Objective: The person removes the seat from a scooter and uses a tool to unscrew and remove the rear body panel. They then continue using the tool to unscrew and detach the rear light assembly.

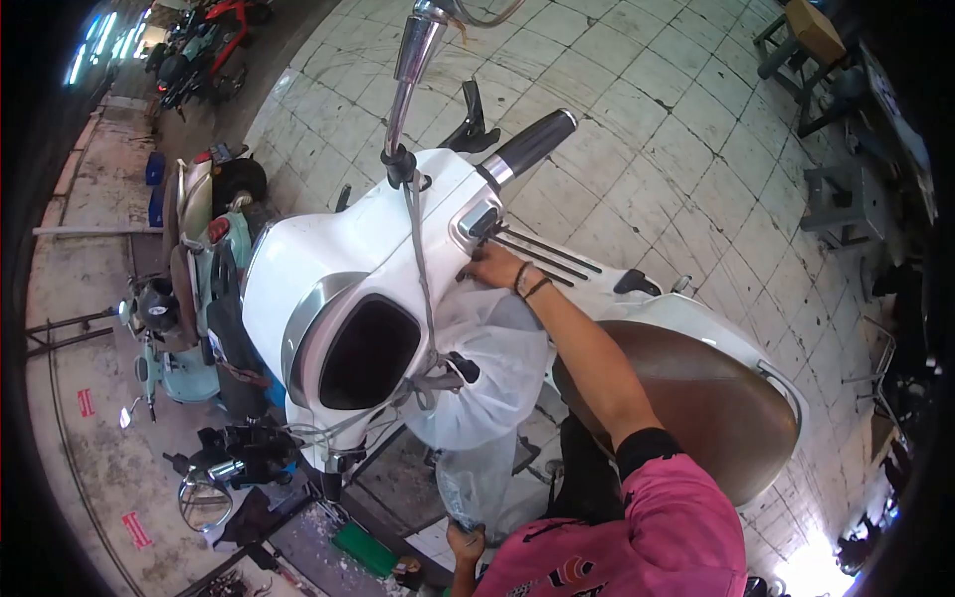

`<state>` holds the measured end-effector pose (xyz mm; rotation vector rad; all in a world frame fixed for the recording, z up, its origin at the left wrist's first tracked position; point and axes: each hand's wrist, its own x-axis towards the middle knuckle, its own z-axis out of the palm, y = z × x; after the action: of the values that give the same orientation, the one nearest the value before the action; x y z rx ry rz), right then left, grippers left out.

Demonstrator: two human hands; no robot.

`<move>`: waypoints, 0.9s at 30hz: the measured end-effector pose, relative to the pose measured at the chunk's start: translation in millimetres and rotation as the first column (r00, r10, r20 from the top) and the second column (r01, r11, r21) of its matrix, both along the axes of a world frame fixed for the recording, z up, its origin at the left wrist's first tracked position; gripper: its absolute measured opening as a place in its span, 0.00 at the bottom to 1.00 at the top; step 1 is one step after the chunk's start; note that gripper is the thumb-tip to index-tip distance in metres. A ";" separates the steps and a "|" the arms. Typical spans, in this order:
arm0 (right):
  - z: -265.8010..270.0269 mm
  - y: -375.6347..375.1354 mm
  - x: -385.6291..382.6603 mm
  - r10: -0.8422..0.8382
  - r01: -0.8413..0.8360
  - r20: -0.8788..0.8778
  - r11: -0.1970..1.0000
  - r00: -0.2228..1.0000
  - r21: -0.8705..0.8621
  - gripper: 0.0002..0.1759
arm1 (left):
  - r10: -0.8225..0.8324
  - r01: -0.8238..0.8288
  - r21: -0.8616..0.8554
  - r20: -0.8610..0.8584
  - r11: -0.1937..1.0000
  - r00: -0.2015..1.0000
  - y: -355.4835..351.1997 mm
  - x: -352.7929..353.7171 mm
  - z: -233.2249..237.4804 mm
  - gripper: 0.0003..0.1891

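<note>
Support the clear plastic bag (pixel 476 480), below the handlebar cover (pixel 443 189), with the left hand (pixel 465 544) closed on its lower end; rest the right hand's (pixel 492 267) part-curled fingers lightly against the cover, their hold unclear

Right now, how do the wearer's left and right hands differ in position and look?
The right hand reaches up by the switch block; the left hand grips clear plastic lower down. Dark bands circle the right wrist, while none can be seen on the left hand's side. Both hands are ungloved.
</note>
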<state>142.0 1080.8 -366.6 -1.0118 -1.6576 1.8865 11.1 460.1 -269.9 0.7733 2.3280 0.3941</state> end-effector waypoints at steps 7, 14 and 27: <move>30.3 13.5 6.5 0.026 -0.082 0.280 0.979 0.960 0.189 0.32 | -0.141 0.141 -0.034 -0.002 0.989 0.990 27.5 2.5 -1.6 0.21; 15.6 -50.0 194.9 -0.767 0.760 0.038 0.640 0.641 0.108 0.28 | -0.281 0.282 0.093 -0.023 0.955 0.959 41.6 -17.5 -23.2 0.30; 56.6 -492.3 555.5 -0.563 0.856 0.683 -0.091 -0.466 0.509 0.54 | -0.227 0.217 0.075 0.172 0.973 0.959 27.0 -119.2 -71.6 0.25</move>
<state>697.4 588.4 -310.1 -2.5925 -0.0595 0.2867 -108.1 487.1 -341.5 0.9743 2.0442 0.4116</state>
